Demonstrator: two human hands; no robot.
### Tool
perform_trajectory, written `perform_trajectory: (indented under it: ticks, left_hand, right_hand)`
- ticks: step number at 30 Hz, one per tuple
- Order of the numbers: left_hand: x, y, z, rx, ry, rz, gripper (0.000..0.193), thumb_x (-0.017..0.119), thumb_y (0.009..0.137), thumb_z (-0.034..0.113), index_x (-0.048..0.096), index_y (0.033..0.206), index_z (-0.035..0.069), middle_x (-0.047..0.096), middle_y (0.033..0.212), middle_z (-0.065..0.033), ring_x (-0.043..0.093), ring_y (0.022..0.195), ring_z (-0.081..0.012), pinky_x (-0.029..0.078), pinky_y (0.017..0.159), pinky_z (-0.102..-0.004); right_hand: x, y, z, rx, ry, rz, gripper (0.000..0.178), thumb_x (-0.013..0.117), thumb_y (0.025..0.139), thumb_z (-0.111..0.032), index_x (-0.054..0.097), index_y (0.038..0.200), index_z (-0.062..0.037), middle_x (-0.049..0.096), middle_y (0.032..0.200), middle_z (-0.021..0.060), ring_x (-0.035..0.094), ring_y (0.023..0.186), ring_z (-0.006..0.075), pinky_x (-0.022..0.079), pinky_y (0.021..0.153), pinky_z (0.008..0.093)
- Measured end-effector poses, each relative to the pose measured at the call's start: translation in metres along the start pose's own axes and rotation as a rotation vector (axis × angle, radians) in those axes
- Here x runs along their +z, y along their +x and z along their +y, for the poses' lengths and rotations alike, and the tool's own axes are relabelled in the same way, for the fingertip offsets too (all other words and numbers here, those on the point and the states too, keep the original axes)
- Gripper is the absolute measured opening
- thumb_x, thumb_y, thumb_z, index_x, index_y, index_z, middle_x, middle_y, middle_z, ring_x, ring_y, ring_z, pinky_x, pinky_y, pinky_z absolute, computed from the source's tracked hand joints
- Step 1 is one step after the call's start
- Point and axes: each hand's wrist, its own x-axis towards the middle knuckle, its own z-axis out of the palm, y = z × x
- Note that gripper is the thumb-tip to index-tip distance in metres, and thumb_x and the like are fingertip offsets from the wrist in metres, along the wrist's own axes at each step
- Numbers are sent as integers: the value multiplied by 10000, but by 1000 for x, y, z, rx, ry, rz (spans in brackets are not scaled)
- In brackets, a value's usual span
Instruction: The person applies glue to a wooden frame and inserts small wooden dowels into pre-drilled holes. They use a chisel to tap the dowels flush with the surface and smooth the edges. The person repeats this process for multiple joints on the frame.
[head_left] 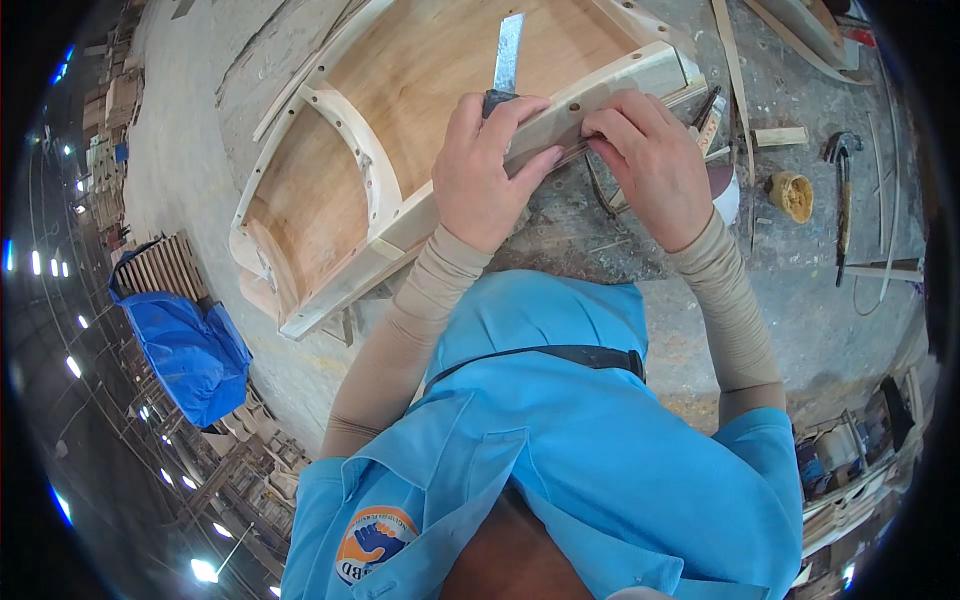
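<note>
Pale wood frame (pixel 410 145) lies ahead of you, slightly left, on the grey tabletop (pixel 800 105). Looks mostly built: panel (pixel 450 60), long rail (pixel 405 220) and curved rib (pixel 362 135) appear joined. What's left seems to be finer work on the rail, judging by both your hands at its edge; its holes (pixel 574 106) show dark, so probably unfilled. How much remains, can't tell.

Your left grip (pixel 478 190) is closed: thumb and forefinger straddle the rail's edge, while the other fingers seem to hold the steel blade (pixel 508 55), tip pointing away from you. Your right grip (pixel 655 165) has its fingertips bunched at the same edge, just beside; can't tell whether they pinch something thin or only press the wood.

Around you: blue tarp (pixel 190 350) off left, well apart from the work. Long strip (pixel 737 85) past the rail's right end. Hammer (pixel 845 200) far right, out of your way. Slim tool (pixel 712 112) just beyond your right knuckles; could snag them. Tub (pixel 779 190) of yellowish paste further right, near the small block (pixel 780 137). Main hindrance: your own hands, covering part of the rail.
</note>
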Motion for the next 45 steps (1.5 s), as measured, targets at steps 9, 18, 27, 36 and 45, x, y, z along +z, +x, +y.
perform_trajectory:
  ticks: [9,18,27,36,45]
  left_hand:
    - [-1,1,2,-7,16,-16,444,839,744,191,675,1157,176,547,1020,-68,597,933,-271,512,758,-384]
    - [0,0,0,10,18,3,458,846,741,169,683,1169,149,542,989,-54,552,841,-222,479,715,-338]
    - [0,0,0,3,20,-4,444,843,743,174,680,1156,160,538,995,-60,574,878,-243,495,735,-357]
    - [1,0,0,14,2,12,452,847,743,152,690,1166,130,523,966,-40,517,786,-183,457,700,-312]
    - [2,0,-1,22,8,21,443,847,747,160,693,1162,134,510,951,-36,501,763,-181,451,682,-308]
  right_hand:
    - [0,0,1,-37,-55,-17,148,650,807,-82,581,938,-71,507,908,86,573,864,284,498,734,394]
    - [3,-2,-2,3,-23,34,154,678,838,-68,591,965,-71,527,931,82,576,884,299,499,752,413]
    - [1,-2,0,-7,-21,-19,143,666,840,-71,589,961,-69,523,918,82,572,865,297,497,739,407]
    - [2,-2,1,-32,-46,1,141,666,831,-75,583,944,-68,514,906,83,567,851,294,495,727,402]
    - [3,-2,-2,4,-7,43,163,675,833,-77,613,984,-77,550,935,73,591,882,292,508,748,398]
